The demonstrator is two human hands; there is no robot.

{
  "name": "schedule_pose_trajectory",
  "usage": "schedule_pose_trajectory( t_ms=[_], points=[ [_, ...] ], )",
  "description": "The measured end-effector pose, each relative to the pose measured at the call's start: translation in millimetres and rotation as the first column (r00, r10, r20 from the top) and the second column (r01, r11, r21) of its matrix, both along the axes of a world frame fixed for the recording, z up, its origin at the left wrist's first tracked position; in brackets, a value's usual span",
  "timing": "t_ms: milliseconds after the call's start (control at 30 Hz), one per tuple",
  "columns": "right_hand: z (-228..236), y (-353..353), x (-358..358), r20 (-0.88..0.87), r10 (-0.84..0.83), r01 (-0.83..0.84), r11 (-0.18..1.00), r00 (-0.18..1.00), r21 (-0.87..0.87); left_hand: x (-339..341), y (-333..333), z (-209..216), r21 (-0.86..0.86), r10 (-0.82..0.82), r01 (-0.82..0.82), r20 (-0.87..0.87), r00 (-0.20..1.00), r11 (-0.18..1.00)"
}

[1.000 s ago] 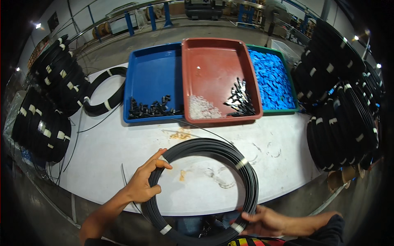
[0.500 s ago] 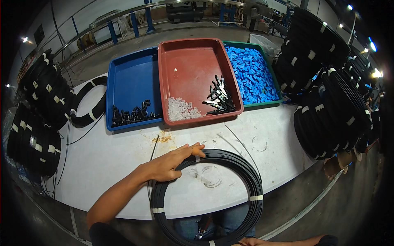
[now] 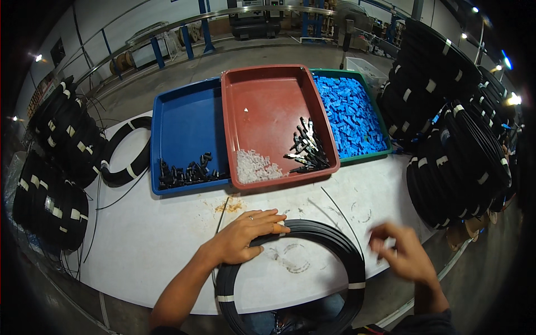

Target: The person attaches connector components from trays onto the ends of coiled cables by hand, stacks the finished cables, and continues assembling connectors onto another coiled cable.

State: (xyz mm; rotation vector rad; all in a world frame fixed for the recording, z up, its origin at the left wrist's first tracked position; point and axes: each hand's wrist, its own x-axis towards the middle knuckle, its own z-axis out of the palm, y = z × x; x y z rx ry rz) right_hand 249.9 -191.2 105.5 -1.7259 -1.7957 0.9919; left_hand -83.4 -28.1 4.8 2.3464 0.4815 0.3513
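Observation:
A coil of black cable [image 3: 349, 251], bound with white tape bands, lies at the table's front edge and overhangs it. My left hand [image 3: 248, 234] rests on the coil's upper left part, fingers stretched across the top and thumb apart inside the ring. Beside the coil's right side, my right hand [image 3: 405, 254] is raised clear of it. Its fingers look bent but are smeared by motion; whether anything is in them does not show. One loose cable end [image 3: 335, 202] sticks out beyond the coil's upper right; another [image 3: 223, 215] stands out near my left hand.
Across the table stand a blue tray [image 3: 187, 120] with black parts, a red tray [image 3: 268, 100] with clear pieces and black-and-white connectors, and a green tray [image 3: 385, 142] of blue pieces. Stacked cable coils flank both sides [image 3: 50, 206] [image 3: 458, 167]. A single coil [image 3: 114, 178] lies left.
My right hand has left the coil's near edge and risen to its right side. My left hand stays on the coil, its fingers now flatter across the top. The whole view has shifted slightly.

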Motion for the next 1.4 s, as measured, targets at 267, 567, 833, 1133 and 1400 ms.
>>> schedule_pose_trajectory(
  t_ms=[267,567,833,1133,1400],
  points=[
    [-84,71,-6,0.019,-0.262,0.262,0.965,0.965,-0.009,3,0,-9,-0.065,0.079,-0.072,0.111,0.991,0.995],
    [-97,89,-28,-0.481,-0.436,0.440,0.891,0.761,-0.111,-6,-9,-18,-0.193,0.206,-0.160,0.255,0.945,0.968],
    [-116,125,-37,-0.396,-0.358,0.407,0.912,0.846,0.044,-5,-14,-15,-0.096,0.213,-0.195,0.243,0.946,0.976],
    [-101,191,-62,-0.139,0.174,-0.119,0.934,0.975,0.335,3,-50,-3,0.232,0.067,-0.039,-0.115,0.991,0.972],
    [-97,197,-71,0.129,0.541,-0.531,0.701,0.831,0.476,-22,-15,26,0.515,0.286,-0.439,0.351,0.892,0.736]
  ],
)
